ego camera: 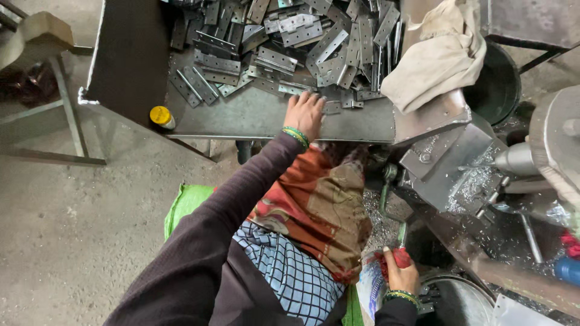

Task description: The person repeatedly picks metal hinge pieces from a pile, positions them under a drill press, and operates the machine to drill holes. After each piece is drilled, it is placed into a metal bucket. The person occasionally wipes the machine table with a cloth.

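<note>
**Left hand at hinges, right on lever**

Left hand (305,113), fingers spread and released, lies on the grey metal desk (254,118), touching the pile of flat steel hinge plates (284,42). Right hand (401,276), fingers clenched, grips the red-handled metal lever (400,253) beside the machine.

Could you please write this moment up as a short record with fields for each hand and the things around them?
Left hand: left hand rests palm down on the metal tray, at the near edge of the pile.
Right hand: right hand grips a red-handled lever low beside the machine.
Pile: grey metal hinges heaped across the tray.
Nearby: yellow-capped bottle at the tray's corner; pale cloth draped over the machine; metal shavings on it.
</note>
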Available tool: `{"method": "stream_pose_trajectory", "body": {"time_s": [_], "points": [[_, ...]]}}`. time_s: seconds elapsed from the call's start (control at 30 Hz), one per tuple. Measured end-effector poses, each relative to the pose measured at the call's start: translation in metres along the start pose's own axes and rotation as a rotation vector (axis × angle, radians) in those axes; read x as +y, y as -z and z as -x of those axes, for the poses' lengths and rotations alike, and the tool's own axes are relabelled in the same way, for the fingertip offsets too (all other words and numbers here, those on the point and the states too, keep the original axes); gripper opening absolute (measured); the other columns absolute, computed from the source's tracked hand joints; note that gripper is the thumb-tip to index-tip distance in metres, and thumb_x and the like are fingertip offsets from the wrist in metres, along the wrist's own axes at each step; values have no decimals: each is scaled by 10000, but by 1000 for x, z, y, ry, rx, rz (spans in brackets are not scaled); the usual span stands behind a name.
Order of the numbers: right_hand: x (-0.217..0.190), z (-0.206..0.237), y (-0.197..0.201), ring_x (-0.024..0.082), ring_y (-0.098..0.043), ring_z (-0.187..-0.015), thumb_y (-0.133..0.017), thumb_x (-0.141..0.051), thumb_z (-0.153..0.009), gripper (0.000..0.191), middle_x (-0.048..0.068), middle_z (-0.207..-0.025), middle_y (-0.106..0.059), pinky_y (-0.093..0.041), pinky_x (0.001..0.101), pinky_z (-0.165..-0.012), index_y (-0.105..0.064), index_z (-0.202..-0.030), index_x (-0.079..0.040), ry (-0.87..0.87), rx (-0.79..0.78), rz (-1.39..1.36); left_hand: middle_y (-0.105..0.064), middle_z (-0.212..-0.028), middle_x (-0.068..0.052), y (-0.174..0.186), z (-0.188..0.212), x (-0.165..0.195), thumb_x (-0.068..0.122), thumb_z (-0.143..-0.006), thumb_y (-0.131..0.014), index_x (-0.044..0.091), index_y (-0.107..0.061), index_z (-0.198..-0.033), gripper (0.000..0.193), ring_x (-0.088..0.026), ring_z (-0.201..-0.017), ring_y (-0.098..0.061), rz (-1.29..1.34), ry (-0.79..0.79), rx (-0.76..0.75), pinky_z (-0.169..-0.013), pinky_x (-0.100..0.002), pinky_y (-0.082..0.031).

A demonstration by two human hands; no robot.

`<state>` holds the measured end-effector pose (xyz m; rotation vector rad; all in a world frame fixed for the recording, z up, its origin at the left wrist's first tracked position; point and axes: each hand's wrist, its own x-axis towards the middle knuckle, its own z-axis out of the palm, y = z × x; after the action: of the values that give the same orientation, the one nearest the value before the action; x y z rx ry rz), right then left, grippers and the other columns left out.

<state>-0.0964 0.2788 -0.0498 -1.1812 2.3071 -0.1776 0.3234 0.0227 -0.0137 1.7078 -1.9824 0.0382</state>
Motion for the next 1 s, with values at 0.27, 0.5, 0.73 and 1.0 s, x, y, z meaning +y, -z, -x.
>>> {"method": "stream_pose_trajectory", "body": {"time_s": [0.27, 0.5, 0.73, 1.0], "points": [[9, -5, -7, 389, -717, -1042, -720, -688, -775, 674, 190, -1089, -776, -528, 462, -895, -790, -1120, -113, 8, 22, -12, -600, -1109, -122, -11, -7, -12, 225, -818, -659, 46, -653, -1178, 402, -300, -1112, -542, -191, -160, 97, -922, -436, -459], [6, -8, -7, 390, -732, -1037, -731, -685, -764, 698, 211, -1082, -780, -538, 458, -904, -791, -1128, -92, -36, 7, -8, -595, -1002, -87, -16, -16, -20, 216, -895, -608, 74, -632, -1142, 286, -271, -1010, -575, -252, -179, 70, -822, -419, -481], [2, -5, -8, 397, -730, -1049, -731, -688, -732, 729, 218, -1084, -779, -529, 462, -916, -784, -1122, -74, -32, 34, -59, -667, -980, -89, -22, -14, -32, 157, -885, -618, 104, -627, -1055, 178, -310, -997, -658, 29, 23, -13, -808, -457, -532], [-10, -2, -2, 414, -719, -1028, -758, -690, -730, 736, 238, -1059, -765, -533, 469, -894, -764, -1121, -67, -80, 48, 8, -739, -874, -189, 34, -35, 2, 356, -766, -829, 70, -711, -970, 371, -399, -872, -701, 338, 279, -185, -783, -510, -557]]}}
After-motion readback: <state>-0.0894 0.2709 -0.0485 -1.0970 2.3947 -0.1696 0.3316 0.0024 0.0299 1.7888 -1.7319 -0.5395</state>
